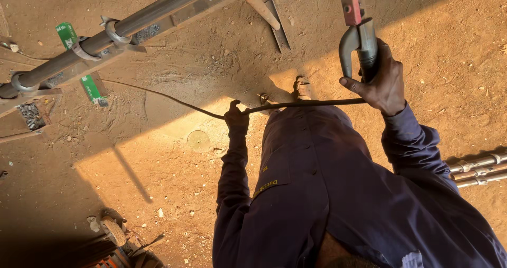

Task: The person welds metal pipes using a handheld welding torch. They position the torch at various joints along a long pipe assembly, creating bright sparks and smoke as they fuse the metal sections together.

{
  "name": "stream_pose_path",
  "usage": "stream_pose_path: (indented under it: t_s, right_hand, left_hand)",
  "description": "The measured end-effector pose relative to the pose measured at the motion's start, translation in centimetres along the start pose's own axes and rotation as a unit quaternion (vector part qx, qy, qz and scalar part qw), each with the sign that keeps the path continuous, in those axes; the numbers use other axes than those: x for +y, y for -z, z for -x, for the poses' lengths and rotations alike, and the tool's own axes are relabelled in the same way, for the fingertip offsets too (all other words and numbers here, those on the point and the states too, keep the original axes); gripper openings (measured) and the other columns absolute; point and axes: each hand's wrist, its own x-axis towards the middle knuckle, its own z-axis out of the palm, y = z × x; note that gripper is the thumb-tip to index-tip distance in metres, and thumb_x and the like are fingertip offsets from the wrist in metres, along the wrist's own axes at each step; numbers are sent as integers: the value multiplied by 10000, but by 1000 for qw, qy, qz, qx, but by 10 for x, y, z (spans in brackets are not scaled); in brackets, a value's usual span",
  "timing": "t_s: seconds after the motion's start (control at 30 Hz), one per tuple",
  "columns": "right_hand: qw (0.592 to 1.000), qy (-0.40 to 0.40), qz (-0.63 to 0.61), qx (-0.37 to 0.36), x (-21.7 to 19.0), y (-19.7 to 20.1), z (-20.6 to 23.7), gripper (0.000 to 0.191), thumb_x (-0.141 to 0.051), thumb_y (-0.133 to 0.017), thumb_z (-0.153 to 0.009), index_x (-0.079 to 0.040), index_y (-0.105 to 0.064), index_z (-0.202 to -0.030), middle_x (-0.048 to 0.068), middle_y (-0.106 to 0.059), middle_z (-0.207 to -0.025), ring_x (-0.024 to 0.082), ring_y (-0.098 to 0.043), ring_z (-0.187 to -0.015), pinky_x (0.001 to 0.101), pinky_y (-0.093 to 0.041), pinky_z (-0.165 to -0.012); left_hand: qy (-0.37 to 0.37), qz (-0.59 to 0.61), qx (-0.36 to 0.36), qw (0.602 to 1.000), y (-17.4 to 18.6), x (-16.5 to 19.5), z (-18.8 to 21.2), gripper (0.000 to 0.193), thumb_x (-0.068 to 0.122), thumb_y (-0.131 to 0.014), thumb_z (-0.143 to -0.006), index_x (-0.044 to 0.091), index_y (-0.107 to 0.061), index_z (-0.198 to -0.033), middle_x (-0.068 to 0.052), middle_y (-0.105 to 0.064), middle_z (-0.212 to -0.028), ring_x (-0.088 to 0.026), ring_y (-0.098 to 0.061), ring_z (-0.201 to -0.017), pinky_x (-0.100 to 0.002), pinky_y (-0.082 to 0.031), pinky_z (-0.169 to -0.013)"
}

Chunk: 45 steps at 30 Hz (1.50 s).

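Dark cable (296,105) runs across the middle of the frame, and I see my left hand (237,116) closed around it. My right hand (381,80), upper right, grips the welding electrode holder (358,33). A long steel pipe (105,38) crosses the upper left above the dirt floor (174,183).

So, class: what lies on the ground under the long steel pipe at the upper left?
Under the steel pipe lie sandy ground, green strips, metal scraps and a thin cable. The ground directly beneath the pipe and its support bar is covered.
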Motion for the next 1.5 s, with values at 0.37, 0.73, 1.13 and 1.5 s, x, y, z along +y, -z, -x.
stream_pose_path:
  t_s: [0.37,0.73,1.13,1.5]
  right_hand:
    - [1000,10,-6,-11,-2,-7,-3,1037,-591,-869,-856,107,-440,-1492,119,-654,-792,245,-729,-708,376,-621,-650]
    - [1000,22,2,-18,7,-12,-7,1057,-617,-857,-862,131,-432,-1477,150,-662,-824,279,-748,-761,395,-627,-661]
    - [999,2,-16,-36,9,-17,-12,1048,-580,-875,-816,142,-453,-1447,155,-638,-786,276,-729,-742,401,-618,-639]
    - [998,-29,-34,-43,-3,-13,-13,1006,-508,-921,-769,120,-487,-1424,138,-638,-788,247,-707,-720,387,-586,-643]
  left_hand:
    - [12,27,2,1000,-1,-10,20,463,101,-860,-778,41,-613,-1165,-96,-623,-564,-254,-653,-504,-397,-498,-521]
    - [17,22,-1,1000,3,-10,8,519,89,-874,-754,34,-605,-1195,-109,-635,-573,-266,-662,-518,-397,-508,-532]
    - [23,11,-22,999,-2,-9,10,549,101,-888,-753,16,-606,-1217,-116,-649,-599,-255,-671,-536,-389,-516,-533]
    - [18,-1,-25,1000,-1,-11,5,535,92,-881,-751,21,-610,-1207,-103,-639,-580,-247,-652,-519,-387,-516,-526]
